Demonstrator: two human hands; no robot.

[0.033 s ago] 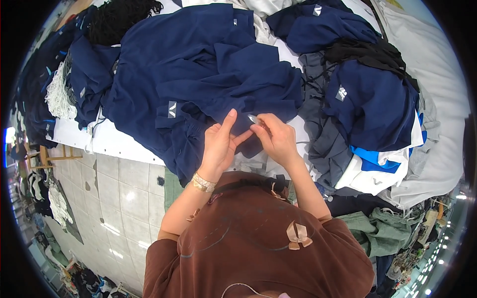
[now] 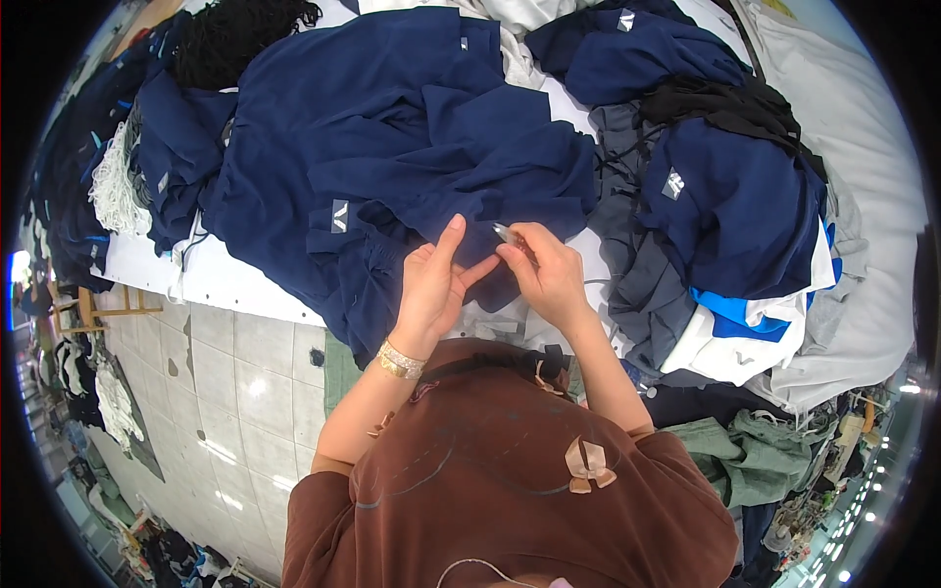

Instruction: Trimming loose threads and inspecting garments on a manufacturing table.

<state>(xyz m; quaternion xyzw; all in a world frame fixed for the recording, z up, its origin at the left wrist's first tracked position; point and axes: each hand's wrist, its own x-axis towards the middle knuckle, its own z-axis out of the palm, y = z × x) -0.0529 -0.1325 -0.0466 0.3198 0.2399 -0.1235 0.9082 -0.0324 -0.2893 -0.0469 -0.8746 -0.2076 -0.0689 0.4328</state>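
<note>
Over the near edge of a heap of navy garments (image 2: 392, 137), my two hands meet. My left hand (image 2: 431, 289) has its thumb raised and a finger stretched out to the right, the thumb well apart from it. That fingertip touches or nearly touches the fingers of my right hand (image 2: 547, 274). Closed in my right hand are small metal thread snips (image 2: 504, 233), their silvery pointed tip sticking out up and left; the rest is mostly hidden by the fingers. A navy piece with a small pale label (image 2: 339, 217) lies just left of my left hand.
To the right is a pile of navy, grey and white garments (image 2: 735, 216), with black cloth (image 2: 730, 108) on it. A bundle of white cords (image 2: 120, 186) hangs at the left. The white table edge (image 2: 225, 284) borders a tiled floor (image 2: 235, 392) and a wooden stool (image 2: 108, 309).
The tip of the snips and my right fingers have shifted very slightly to the right. My left hand and the garments look the same.
</note>
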